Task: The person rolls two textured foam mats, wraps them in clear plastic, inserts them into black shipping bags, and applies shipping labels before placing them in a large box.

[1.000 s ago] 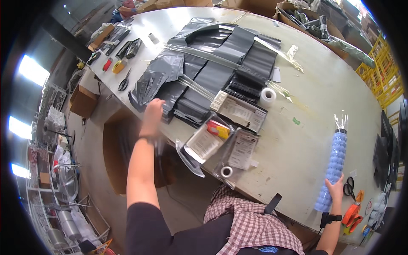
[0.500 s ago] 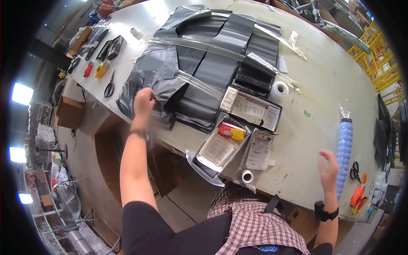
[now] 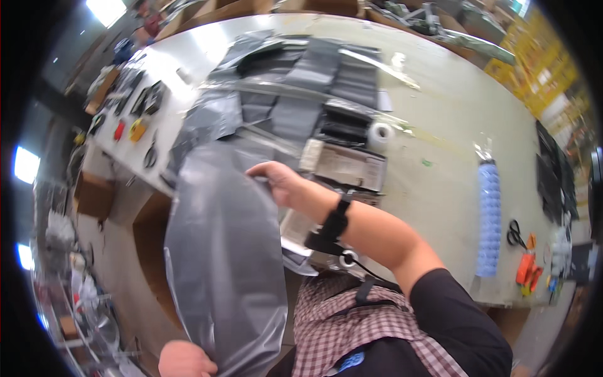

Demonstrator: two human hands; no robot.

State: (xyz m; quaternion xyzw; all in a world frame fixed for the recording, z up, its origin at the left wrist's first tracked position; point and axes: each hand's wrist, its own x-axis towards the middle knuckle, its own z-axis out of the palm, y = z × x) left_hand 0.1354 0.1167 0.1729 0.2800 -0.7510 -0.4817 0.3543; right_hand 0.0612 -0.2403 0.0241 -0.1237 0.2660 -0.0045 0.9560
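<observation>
A large grey see-through plastic bag (image 3: 220, 264) hangs in front of me, off the near edge of the table. My right hand (image 3: 276, 182), with a black band on its wrist, pinches the bag's upper edge. My left hand (image 3: 182, 359) grips the bag low down, near the bottom of the picture. Behind the bag, a pile of grey and black plastic bags (image 3: 301, 94) lies spread on the pale table (image 3: 440, 94).
A blue bubble-wrapped roll (image 3: 488, 220) lies at the right, with black scissors (image 3: 516, 234) and orange tools (image 3: 524, 269) beyond it. A white tape roll (image 3: 379, 134) sits by flat packets. Hand tools (image 3: 135, 129) lie at the far left; a cardboard box (image 3: 94, 195) stands below.
My left hand has pulled a grey bag off the pile down toward my body. My right hand has left the blue roll, crossed over and taken the bag's upper edge.
</observation>
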